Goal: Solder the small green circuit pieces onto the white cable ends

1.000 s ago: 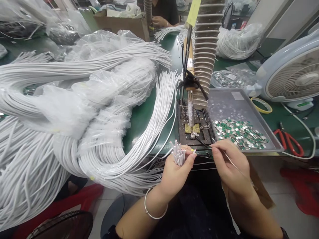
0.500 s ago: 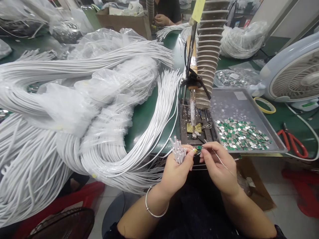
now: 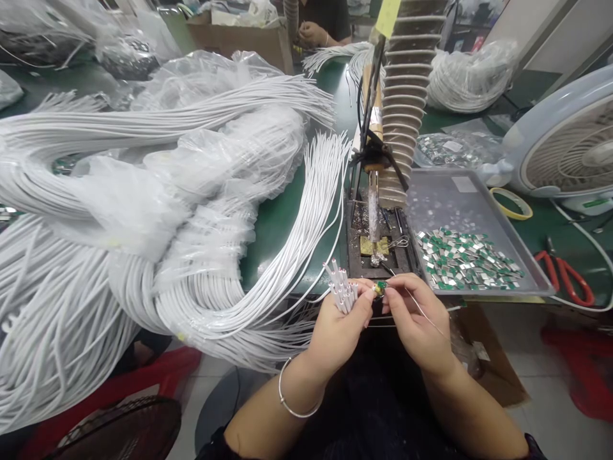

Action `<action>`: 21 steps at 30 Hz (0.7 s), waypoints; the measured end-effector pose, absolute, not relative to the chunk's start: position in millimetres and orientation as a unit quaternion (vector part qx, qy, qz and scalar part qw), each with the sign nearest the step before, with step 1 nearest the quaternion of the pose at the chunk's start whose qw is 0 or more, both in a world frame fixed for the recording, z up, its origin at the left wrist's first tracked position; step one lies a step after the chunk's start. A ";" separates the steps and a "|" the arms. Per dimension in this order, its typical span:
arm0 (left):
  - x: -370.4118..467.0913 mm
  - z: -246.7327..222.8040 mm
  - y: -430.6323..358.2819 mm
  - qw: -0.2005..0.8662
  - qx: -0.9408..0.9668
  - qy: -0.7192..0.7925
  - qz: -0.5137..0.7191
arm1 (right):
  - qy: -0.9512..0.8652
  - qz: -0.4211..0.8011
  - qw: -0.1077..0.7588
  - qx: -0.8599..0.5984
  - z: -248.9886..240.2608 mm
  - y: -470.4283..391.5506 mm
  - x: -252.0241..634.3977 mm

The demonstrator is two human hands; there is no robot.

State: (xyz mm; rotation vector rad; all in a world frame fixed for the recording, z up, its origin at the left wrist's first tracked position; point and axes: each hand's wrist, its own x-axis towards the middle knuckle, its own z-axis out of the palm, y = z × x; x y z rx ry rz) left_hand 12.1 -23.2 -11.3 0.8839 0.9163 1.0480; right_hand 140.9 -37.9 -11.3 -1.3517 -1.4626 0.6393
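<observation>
My left hand (image 3: 338, 332) is closed around a bunch of white cables (image 3: 341, 292), their cut ends pointing up past the thumb. Its thumb and fingertip pinch close to a small green circuit board (image 3: 381, 285). On the other side of that board, my right hand (image 3: 424, 326) has its thumb and forefinger closed at the board's edge. A thin silvery wire (image 3: 423, 312), like solder, runs across the right fingers. Just beyond both hands, a soldering iron (image 3: 373, 204) hangs tip down over a stand (image 3: 357, 262) with a yellow sponge (image 3: 374, 246).
A grey tray (image 3: 527, 255) holds a heap of small boards. Large bundles of white cable (image 3: 215, 306) cover the left side. A ribbed hose (image 3: 407, 96) rises behind the iron. Tape (image 3: 511, 203), red-handled cutters (image 3: 565, 275) and a fan (image 3: 569, 140) are at right. A person's hand (image 3: 312, 33) shows across the table.
The green board now sits tight against my left fingertips, and my right hand has shifted slightly left. A white cable end now shows to the right of my right hand.
</observation>
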 end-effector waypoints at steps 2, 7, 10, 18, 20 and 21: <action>11.5 -12.0 -23.4 0.673 0.404 0.402 0.470 | -0.601 0.265 0.506 -0.558 -11.9 -38.2 140.6; 10.7 -13.3 -23.4 0.673 0.400 0.399 0.476 | -0.599 0.274 0.507 -0.556 -10.7 -38.1 139.0; 11.0 -12.6 -22.7 0.663 0.408 0.405 0.479 | -0.599 0.274 0.510 -0.553 -10.6 -38.6 138.6; 11.3 -13.0 -23.2 0.681 0.397 0.395 0.472 | -0.589 0.286 0.516 -0.552 -12.3 -39.1 137.9; 11.8 -10.8 -22.9 0.678 0.399 0.392 0.477 | -0.587 0.291 0.518 -0.549 -12.1 -39.0 137.1; 12.2 -9.2 -22.7 0.681 0.396 0.389 0.478 | -0.587 0.295 0.519 -0.547 -12.1 -39.1 136.9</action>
